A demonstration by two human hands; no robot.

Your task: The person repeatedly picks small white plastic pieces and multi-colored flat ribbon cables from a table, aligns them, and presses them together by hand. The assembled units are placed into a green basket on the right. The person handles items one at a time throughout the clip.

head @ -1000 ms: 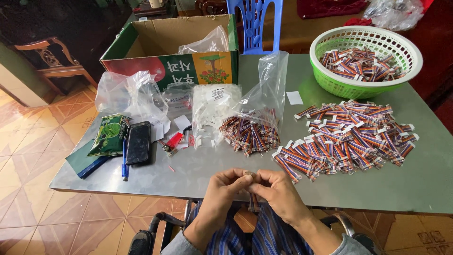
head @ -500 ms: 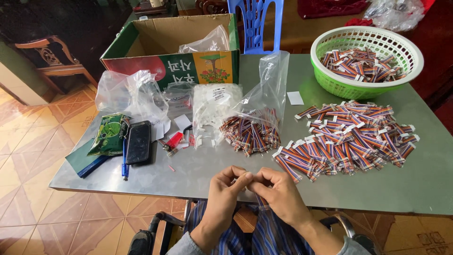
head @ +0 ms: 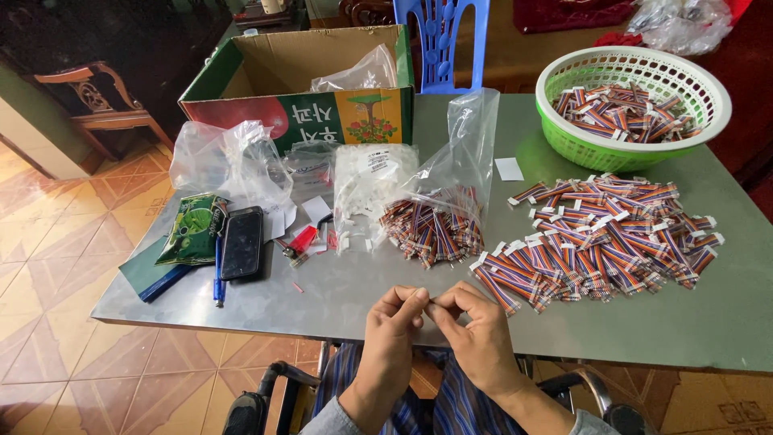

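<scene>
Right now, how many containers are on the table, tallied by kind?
Cardboard box: 1
Green basket: 1
Clear plastic bags: 3, one crumpled at left, one of white parts, one upright over cable bundles
Total: 5

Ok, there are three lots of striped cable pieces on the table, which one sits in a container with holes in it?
The lot in the green basket at the far right corner; the other two lie loose on the table and spilling from a clear bag.
</scene>
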